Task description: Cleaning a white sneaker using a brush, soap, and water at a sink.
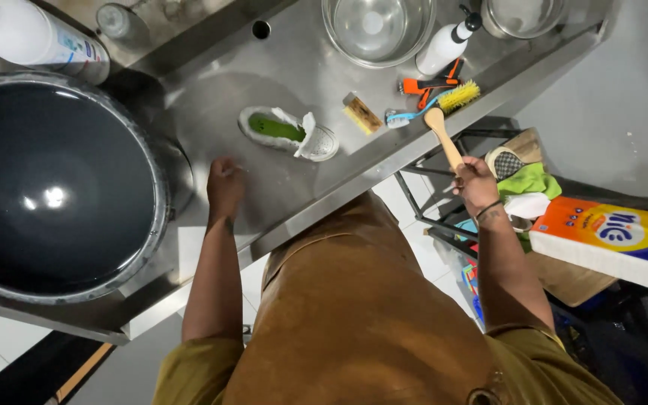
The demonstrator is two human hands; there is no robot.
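My right hand [475,184] grips the handle of a wooden brush [441,132], its head resting at the front edge of the steel counter [294,67]. My left hand [226,185] rests closed on the counter, just in front of a white shoe with a green insole [286,133] lying on its side. Whether something small is in the left hand is unclear. A yellow sponge block [361,113] lies right of the shoe.
A large dark round basin [54,187] fills the left. Behind are a metal bowl [378,28], a white pump bottle [448,43], a yellow-bristled brush [455,96] and an orange brush [430,84]. To the right stand a rack with cloths [528,180] and a colourful box [616,238].
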